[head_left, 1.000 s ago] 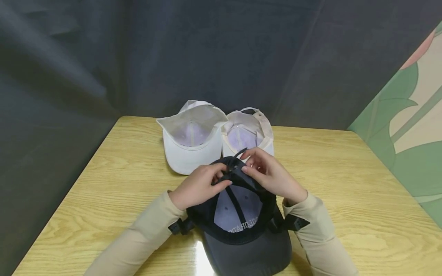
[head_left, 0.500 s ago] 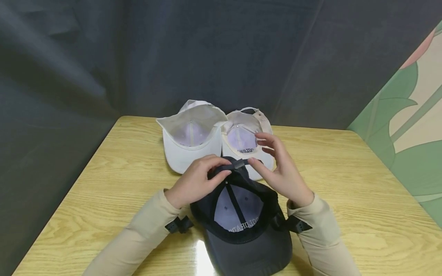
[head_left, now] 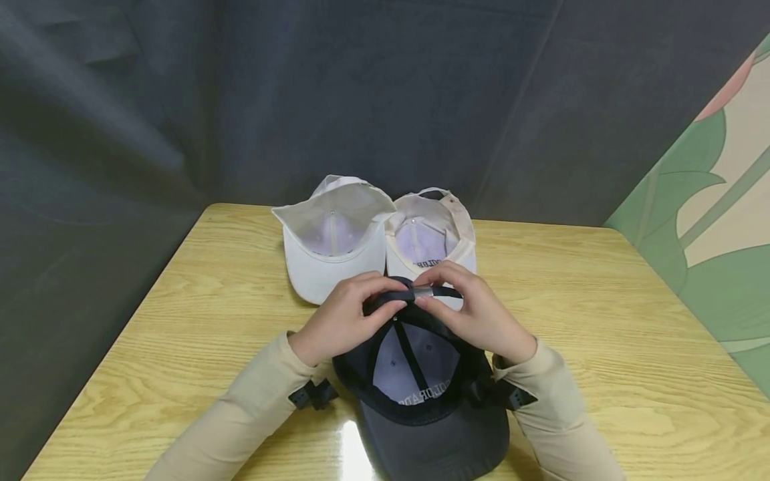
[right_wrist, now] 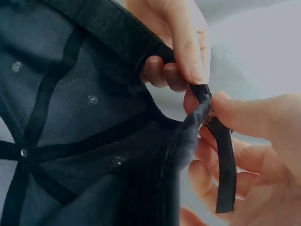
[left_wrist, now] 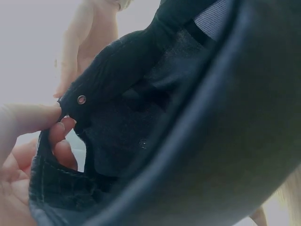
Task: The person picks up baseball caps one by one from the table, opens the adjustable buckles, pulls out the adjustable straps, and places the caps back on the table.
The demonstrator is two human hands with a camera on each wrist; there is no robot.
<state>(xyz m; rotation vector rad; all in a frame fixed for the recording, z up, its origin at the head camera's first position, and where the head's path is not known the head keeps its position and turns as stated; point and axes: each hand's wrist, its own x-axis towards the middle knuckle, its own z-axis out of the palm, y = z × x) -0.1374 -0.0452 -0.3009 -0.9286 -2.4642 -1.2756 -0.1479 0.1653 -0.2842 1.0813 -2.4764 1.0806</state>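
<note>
A dark baseball cap (head_left: 421,434) lies on its crown, inside facing up and brim toward the person. Its back strap (head_left: 388,295) is raised between both hands. My left hand (head_left: 345,314) pinches the strap's left part between thumb and fingers. With thumb and fingertips, my right hand (head_left: 475,310) pinches the strap at its metal buckle (head_left: 423,292). In the right wrist view the strap's loose end (right_wrist: 225,174) hangs down past the right hand's fingers. A small eyelet (left_wrist: 82,100) shows near the back opening in the left wrist view.
Behind the dark cap, a white cap (head_left: 337,267) and a cream cap (head_left: 463,224) lie side by side, insides up. The wooden table (head_left: 601,321) ends at a dark curtain (head_left: 373,93). A leaf-patterned panel (head_left: 716,220) stands at the right.
The right hand left the cap's back edge, moved up with spread fingers, then came down to pinch the buckle. The left hand took hold of the strap, now stretched level between both hands.
</note>
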